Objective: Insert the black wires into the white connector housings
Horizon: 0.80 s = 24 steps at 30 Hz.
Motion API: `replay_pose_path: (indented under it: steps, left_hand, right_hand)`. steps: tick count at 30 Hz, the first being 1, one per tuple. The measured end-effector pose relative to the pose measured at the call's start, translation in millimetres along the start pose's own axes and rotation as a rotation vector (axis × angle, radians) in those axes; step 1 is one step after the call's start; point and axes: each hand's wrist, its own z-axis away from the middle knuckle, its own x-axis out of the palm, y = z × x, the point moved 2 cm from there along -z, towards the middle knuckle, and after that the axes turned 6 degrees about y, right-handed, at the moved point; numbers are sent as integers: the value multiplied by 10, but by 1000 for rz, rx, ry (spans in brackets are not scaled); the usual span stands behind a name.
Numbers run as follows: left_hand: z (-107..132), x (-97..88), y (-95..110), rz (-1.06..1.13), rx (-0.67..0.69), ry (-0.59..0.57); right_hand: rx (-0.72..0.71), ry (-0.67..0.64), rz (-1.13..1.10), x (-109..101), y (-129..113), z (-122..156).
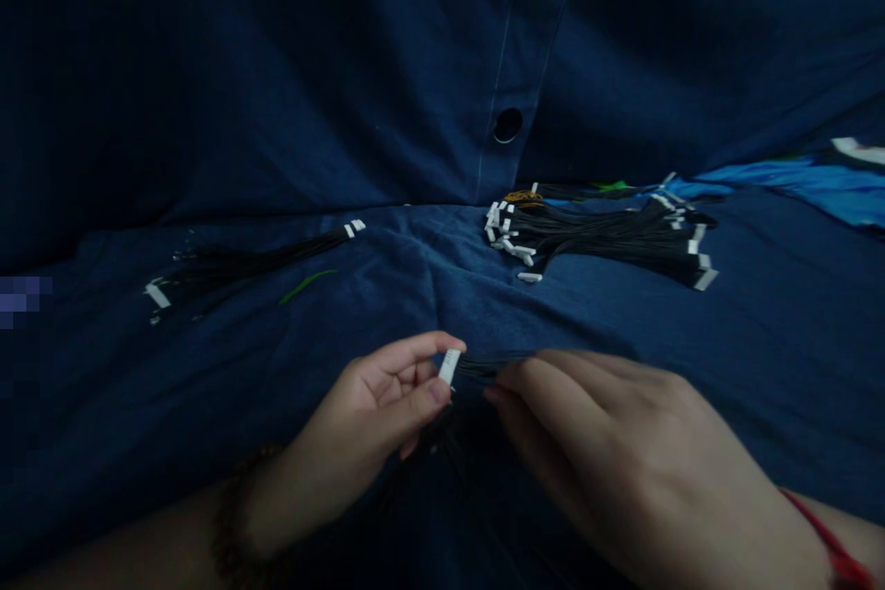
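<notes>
**A:** Live at the blue cloth cover (pixel 415 281), and the action's low and centre. The left hand (pixel 366 415), beaded bracelet (pixel 239 507) at the wrist, has a narrow pinch on a white connector (pixel 449 367), thumb and fingertips closed across it.

**B:** That's a tidy hold. Gripping right at the connector should stop it twisting. And the right hand (pixel 608 442), with the red cord (pixel 826 535) at its wrist?

**A:** It's curled over the black wires (pixel 492 367) just behind the connector, the two hands nearly touching. How tight that grip is, I can't tell, because the fingers hide it.

**B:** Staying that close looks right: little slack between the hands, so the strands are less likely to splay. Anything loose?

**A:** Some dark strands drop below the hands, but they're hard to make out against the cloth.

**B:** And further up?

**A:** A big pile of wire bundles (pixel 595 235) with white connectors lies up to the right, well clear of the hands. A thinner bundle (pixel 241 267) lies to the left, with a green sliver (pixel 308 286) just beside it. Both are far enough away not to snag.
</notes>
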Motion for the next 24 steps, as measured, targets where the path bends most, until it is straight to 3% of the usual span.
replay_pose_path:
  steps: [3,6,10,19,24]
  left_hand:
    - [-19,-19,18,8,-58,114]
    - [-9,-24,37,40,-55,200]
    - [-20,-16,12,74,-44,93]
    - [-7,-13,-15,-46,26,48]
    - [-14,-15,-37,-51,22,49]
  right_hand:
    - [-21,80,23,-54,-29,33]
    - [94,-134,-197,46,-105,74]
    - [307,-349,-390,214,-165,67]
    - [337,-323,-618,250,-82,-18]
    - [373,-326,-631,276,-23,-45]
